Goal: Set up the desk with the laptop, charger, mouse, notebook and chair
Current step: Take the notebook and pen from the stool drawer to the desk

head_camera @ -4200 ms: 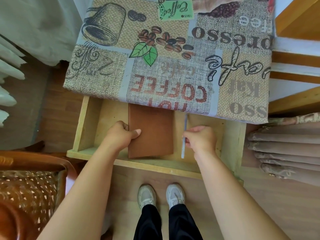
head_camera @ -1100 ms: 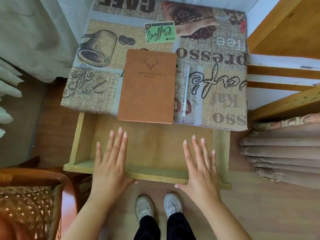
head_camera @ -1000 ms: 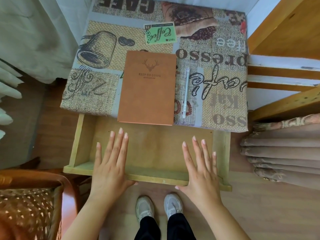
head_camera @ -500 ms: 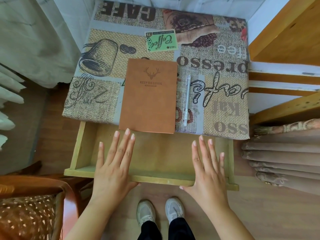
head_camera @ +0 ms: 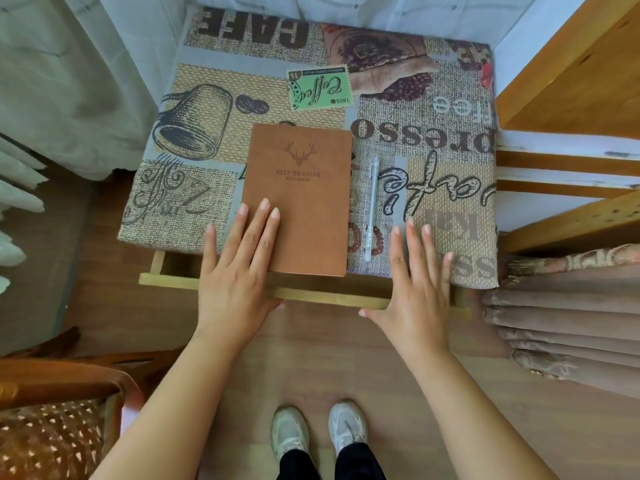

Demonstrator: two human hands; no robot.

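Observation:
A brown notebook (head_camera: 304,188) with a deer emblem lies on the desk (head_camera: 214,140), which has a coffee-print cover. A white pen (head_camera: 371,206) lies just right of the notebook. The wooden drawer (head_camera: 322,296) under the desk's front edge is almost pushed in; only its front strip shows. My left hand (head_camera: 235,271) and my right hand (head_camera: 417,289) are flat with fingers spread, palms against the drawer front. The left fingers reach over the notebook's near left corner. A wooden chair (head_camera: 59,382) with a woven seat stands at the lower left.
White curtains (head_camera: 76,81) hang at the left and behind the desk. A wooden bed frame (head_camera: 571,81) stands to the right, with folded pinkish curtain fabric (head_camera: 561,317) below it. My two feet in white shoes (head_camera: 318,431) stand on the wooden floor.
Both hands have pushed the open drawer most of the way in under the desk. Earlier, the notebook and pen were lifted out of the drawer onto the desk.

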